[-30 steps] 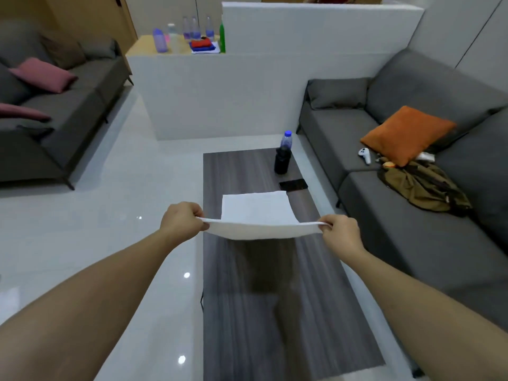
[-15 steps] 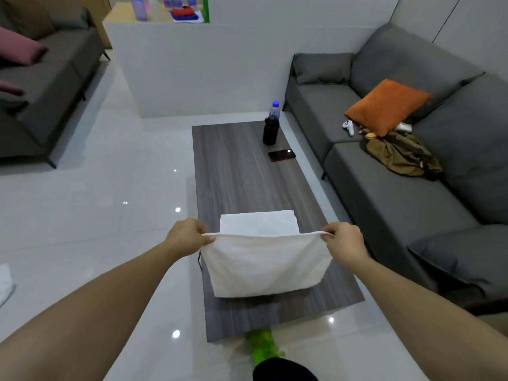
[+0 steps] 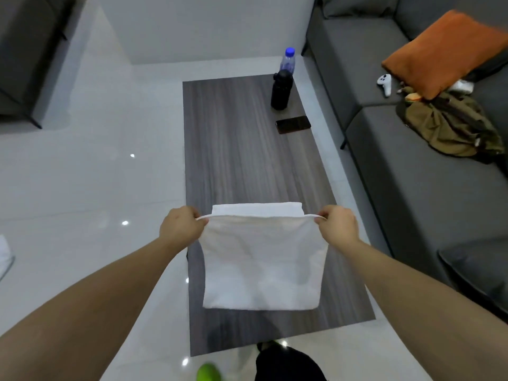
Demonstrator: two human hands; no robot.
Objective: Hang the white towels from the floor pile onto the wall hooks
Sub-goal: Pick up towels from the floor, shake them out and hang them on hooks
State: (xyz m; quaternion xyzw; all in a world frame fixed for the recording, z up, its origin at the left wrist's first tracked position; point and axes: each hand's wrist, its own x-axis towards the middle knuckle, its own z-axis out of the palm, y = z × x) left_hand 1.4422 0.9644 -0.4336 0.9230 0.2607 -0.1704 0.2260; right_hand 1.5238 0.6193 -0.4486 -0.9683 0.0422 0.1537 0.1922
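Note:
A white towel (image 3: 262,265) hangs doubled over above the near end of a dark wooden coffee table (image 3: 236,149). My left hand (image 3: 180,229) pinches its upper left corner and my right hand (image 3: 336,226) pinches its upper right corner, stretching the top edge taut between them. The towel's far layer shows as a white strip just beyond that edge. Another bit of white cloth (image 3: 5,257) lies on the floor at the far left edge. No wall hooks are in view.
On the table's far right stand a black bottle (image 3: 280,90) and a clear water bottle (image 3: 288,60), with a phone (image 3: 293,124) nearby. A grey sofa (image 3: 412,174) with an orange cushion (image 3: 439,53) runs along the right. Glossy white floor (image 3: 96,174) lies to the left.
The towel went from held flat to hanging down from both hands. My view tilted downward and I stepped back toward the table's near end.

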